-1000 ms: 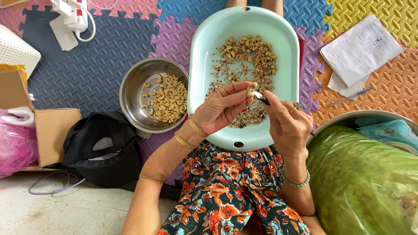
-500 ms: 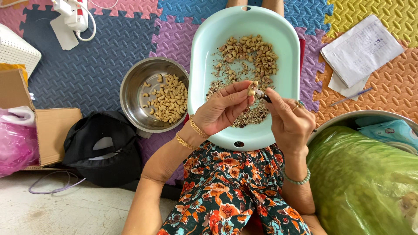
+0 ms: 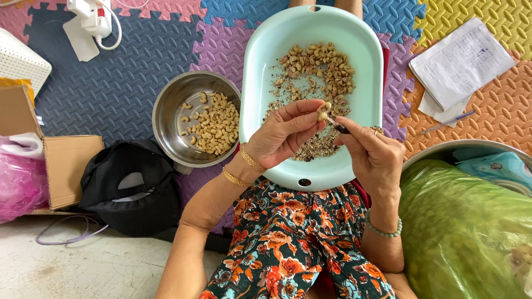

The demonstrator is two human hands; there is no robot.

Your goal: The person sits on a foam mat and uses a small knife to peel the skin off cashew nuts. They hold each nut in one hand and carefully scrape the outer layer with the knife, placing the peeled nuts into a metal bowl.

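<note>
My left hand (image 3: 284,134) pinches a single pale cashew nut (image 3: 323,111) between thumb and fingertips, above a mint-green oval tray (image 3: 256,77). My right hand (image 3: 372,154) grips a small dark-handled knife (image 3: 336,125) whose tip touches the nut. The tray rests on my lap and holds a heap of unpeeled cashews (image 3: 318,66) at its far end and brown skin scraps (image 3: 318,147) under my hands. To the left stands a round steel bowl (image 3: 169,116) holding peeled cashews (image 3: 215,123).
Coloured foam puzzle mats (image 3: 111,83) cover the floor. Papers (image 3: 461,62) and a pen (image 3: 446,122) lie at right. A green plastic sack (image 3: 460,232) fills the lower right. A black cap (image 3: 130,185), cardboard box (image 3: 61,160) and pink bag (image 3: 19,185) sit at left.
Both hands stay over the tray. The nut has turned slightly in my left fingers and the knife has shifted a little against it.
</note>
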